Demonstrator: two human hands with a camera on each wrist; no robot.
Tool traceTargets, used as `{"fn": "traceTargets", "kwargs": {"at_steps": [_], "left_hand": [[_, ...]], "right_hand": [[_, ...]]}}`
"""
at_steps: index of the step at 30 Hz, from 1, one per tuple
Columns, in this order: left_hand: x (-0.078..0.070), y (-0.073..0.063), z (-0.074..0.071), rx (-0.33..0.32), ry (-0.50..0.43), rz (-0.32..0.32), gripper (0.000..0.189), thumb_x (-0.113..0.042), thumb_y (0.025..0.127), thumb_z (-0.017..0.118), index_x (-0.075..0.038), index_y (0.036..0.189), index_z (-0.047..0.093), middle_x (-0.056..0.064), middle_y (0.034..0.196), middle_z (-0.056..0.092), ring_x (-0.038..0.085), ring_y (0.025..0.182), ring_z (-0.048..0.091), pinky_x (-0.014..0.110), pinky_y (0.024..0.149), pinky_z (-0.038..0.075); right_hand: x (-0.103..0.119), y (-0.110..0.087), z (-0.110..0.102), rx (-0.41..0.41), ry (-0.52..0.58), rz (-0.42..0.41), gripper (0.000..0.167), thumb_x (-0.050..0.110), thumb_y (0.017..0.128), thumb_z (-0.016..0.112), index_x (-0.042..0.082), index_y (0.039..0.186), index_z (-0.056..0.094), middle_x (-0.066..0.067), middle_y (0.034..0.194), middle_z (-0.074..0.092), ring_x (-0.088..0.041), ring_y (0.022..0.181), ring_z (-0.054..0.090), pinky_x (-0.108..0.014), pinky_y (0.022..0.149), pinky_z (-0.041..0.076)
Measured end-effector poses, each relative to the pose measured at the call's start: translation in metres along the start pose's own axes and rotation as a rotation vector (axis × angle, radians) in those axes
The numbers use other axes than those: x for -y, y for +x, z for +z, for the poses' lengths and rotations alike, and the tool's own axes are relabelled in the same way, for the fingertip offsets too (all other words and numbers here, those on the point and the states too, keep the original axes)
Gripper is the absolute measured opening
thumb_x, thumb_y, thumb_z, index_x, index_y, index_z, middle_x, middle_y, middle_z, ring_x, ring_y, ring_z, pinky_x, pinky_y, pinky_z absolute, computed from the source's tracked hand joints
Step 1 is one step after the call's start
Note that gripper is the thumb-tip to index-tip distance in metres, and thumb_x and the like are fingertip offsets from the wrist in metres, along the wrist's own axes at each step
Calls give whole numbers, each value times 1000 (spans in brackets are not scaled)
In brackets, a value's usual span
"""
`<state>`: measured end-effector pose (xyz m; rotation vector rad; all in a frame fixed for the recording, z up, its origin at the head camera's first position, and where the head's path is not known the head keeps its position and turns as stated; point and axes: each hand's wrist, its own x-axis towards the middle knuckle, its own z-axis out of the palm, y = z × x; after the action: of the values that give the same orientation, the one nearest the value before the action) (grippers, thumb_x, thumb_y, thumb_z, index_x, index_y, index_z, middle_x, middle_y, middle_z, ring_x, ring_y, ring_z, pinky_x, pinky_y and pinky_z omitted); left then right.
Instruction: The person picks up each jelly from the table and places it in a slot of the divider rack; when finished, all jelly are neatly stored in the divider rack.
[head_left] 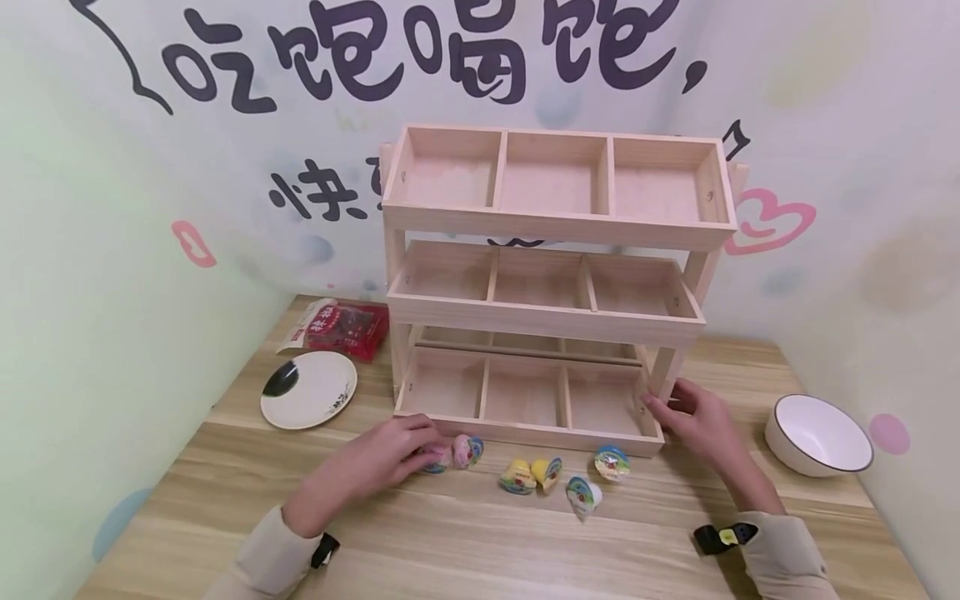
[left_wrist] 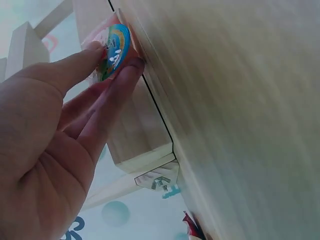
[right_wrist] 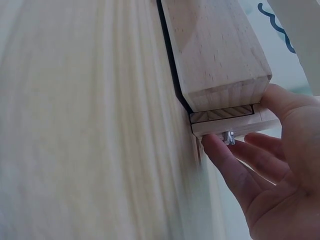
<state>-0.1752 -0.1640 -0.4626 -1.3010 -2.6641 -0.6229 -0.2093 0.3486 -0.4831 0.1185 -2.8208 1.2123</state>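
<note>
My left hand [head_left: 386, 454] pinches a pink jelly cup [left_wrist: 117, 50] between thumb and fingers, close to the table at the shelf's lower left front. Another pink jelly cup [head_left: 468, 451] lies just right of it. A three-tier wooden shelf [head_left: 525, 432] with divided trays stands in front of me. At its lower right corner my right hand [head_left: 697, 417] grips the frame; in the right wrist view the thumb is on the tray's end and the fingers are under the leg by a metal bolt [right_wrist: 229, 138]. Yellow jelly cups [head_left: 518, 477] and pale ones [head_left: 583, 495] lie before the shelf.
On the left sits an oval white plate [head_left: 315, 408] with a dark patch, a red snack bag [head_left: 363, 333] behind it. A white bowl [head_left: 819, 437] with a dark rim stands at the right. A printed cloth [head_left: 300, 133] hangs behind the shelf.
</note>
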Motion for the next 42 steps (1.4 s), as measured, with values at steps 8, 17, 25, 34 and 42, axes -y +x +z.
{"fn": "traceTargets", "kwargs": {"at_steps": [8, 17, 25, 34, 42], "left_hand": [[-2, 5, -4, 45, -72, -39, 29, -16, 106, 70, -15, 135, 74, -1, 131, 78, 18, 120, 75, 40, 103, 62], [-2, 6, -6, 135, -131, -103, 56, -19, 93, 87, -11, 145, 68, 5, 134, 76, 13, 109, 74, 31, 92, 64], [-3, 6, -8, 122, -65, -100, 56, -23, 93, 87, -15, 145, 67, 3, 128, 76, 10, 106, 71, 32, 92, 64], [7, 2, -27, -30, -104, -14, 46, -23, 91, 88, -8, 132, 72, 4, 125, 77, 13, 106, 74, 34, 92, 65], [17, 24, -46, -124, -28, -71, 50, -20, 87, 91, -6, 131, 72, 7, 121, 75, 16, 100, 75, 36, 86, 66]], "right_hand": [[0, 1, 0, 14, -8, 23, 66, 48, 104, 72, 2, 149, 59, -29, 138, 70, -47, 123, 72, -43, 90, 66], [3, 0, 0, -16, -16, 18, 60, 46, 103, 74, 3, 144, 64, -26, 132, 75, -43, 119, 74, -18, 81, 58], [2, -1, 1, -19, -9, 11, 62, 46, 103, 74, 2, 145, 63, -27, 133, 74, -44, 120, 74, -17, 82, 57], [1, 1, 2, -11, -18, 9, 66, 50, 103, 72, 2, 148, 61, -28, 136, 72, -45, 122, 73, -41, 90, 66], [0, 0, 3, -17, -12, 8, 64, 48, 104, 72, 1, 147, 62, -27, 135, 73, -44, 122, 73, -36, 87, 65]]}}
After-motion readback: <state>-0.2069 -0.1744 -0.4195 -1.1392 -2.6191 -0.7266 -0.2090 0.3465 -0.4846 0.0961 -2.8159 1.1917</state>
